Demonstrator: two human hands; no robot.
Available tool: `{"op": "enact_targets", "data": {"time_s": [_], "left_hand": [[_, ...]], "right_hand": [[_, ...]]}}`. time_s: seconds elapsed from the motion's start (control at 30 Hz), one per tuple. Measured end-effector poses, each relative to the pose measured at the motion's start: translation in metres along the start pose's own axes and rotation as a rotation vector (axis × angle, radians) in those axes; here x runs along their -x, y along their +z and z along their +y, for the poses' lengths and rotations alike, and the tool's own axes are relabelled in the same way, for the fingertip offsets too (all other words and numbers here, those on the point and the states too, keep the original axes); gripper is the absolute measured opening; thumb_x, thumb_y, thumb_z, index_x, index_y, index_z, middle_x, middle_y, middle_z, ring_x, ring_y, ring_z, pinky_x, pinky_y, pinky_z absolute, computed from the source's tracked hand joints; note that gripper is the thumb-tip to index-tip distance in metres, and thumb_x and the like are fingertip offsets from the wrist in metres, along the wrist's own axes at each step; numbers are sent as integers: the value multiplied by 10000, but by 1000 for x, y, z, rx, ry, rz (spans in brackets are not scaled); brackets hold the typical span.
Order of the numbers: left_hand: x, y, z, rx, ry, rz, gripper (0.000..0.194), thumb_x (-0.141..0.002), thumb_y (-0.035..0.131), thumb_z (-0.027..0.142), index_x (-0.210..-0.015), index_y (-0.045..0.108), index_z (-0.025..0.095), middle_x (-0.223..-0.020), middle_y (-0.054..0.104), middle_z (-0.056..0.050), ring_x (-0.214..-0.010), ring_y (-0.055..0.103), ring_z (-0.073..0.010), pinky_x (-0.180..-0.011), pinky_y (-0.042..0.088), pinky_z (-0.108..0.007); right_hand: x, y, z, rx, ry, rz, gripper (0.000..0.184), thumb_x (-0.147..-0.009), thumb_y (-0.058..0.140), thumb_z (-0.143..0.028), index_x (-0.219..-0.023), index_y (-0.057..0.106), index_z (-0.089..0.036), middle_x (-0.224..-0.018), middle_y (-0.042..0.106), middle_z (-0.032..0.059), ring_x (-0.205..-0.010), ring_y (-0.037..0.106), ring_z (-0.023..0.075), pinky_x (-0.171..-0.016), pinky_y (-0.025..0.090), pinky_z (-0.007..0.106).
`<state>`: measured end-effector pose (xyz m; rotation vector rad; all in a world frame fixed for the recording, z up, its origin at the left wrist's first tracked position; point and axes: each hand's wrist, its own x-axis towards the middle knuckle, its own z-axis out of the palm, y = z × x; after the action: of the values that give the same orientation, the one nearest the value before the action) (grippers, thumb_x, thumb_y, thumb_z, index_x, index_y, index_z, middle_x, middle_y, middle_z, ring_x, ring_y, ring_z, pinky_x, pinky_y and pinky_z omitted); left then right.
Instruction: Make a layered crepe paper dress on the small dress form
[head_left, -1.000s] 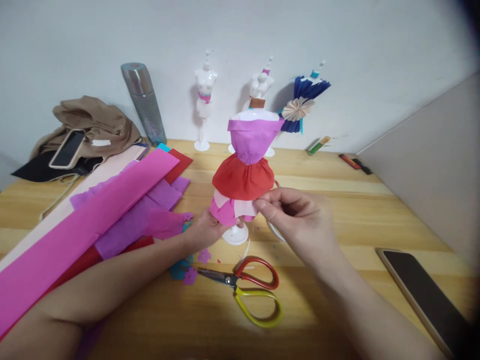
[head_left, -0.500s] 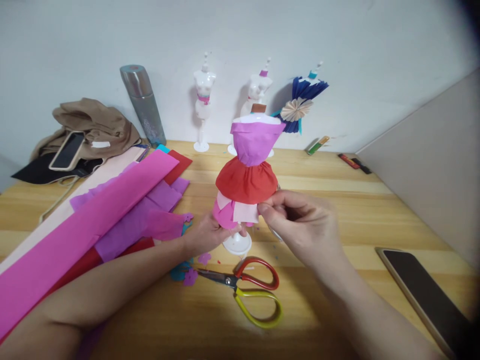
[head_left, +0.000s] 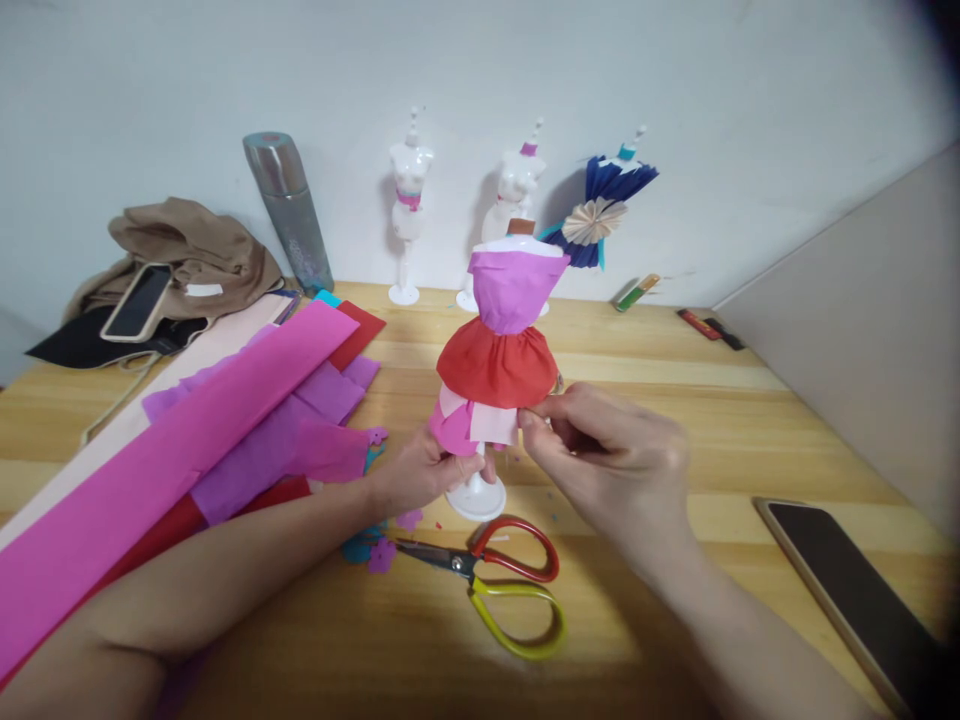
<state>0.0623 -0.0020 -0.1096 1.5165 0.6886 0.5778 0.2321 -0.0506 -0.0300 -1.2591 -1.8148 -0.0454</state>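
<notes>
In front of me stands a small white dress form (head_left: 477,497), dressed in a purple paper bodice (head_left: 517,290), a gathered red paper skirt (head_left: 499,365) and a pink lower layer (head_left: 452,430). My left hand (head_left: 424,465) is closed around the stand's stem, just under the pink layer. With thumb and index finger, my right hand (head_left: 600,445) pinches the edge of a pale pink paper piece (head_left: 495,425) below the red skirt. Red-and-yellow-handled scissors (head_left: 461,565) lie on the table just in front of the base.
More dress forms (head_left: 409,200) line the wall, one in a blue pleated paper dress (head_left: 619,180). Coloured paper sheets (head_left: 180,430) cover the left side. A bottle (head_left: 289,210), brown cloth (head_left: 187,240) and phone (head_left: 139,300) sit back left, a larger phone (head_left: 832,580) at right.
The dressed form has shifted slightly right, and its base has come a little nearer to me. Both hands keep their hold.
</notes>
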Motion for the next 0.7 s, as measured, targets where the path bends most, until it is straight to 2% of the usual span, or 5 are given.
{"op": "enact_targets", "data": {"time_s": [0.27,0.47,0.7], "left_hand": [[0,1,3,32,-2,-44,259,-843,514,344,-741,656,153,-591,483,30,-537,411,-86,-534,337,-211],[1,1,6,72,6,-69,283,-845,522,383,-724,632,152,-535,428,45,-518,398,-85,-541,338,-214],[1,2,7,58,-25,-56,276,-832,537,398,-728,634,161,-593,485,28,-531,409,-86,-531,335,-214]], "right_hand": [[1,1,6,99,-180,18,243,-839,597,-44,-630,598,-168,-534,471,-38,-438,384,64,-404,291,209],[4,0,7,132,-164,-12,221,-862,586,-63,-674,602,-178,-553,491,-31,-454,403,72,-414,302,211],[5,-2,7,209,-207,-62,273,-913,558,-107,-657,581,-196,-565,513,-18,-475,420,91,-444,324,237]]}}
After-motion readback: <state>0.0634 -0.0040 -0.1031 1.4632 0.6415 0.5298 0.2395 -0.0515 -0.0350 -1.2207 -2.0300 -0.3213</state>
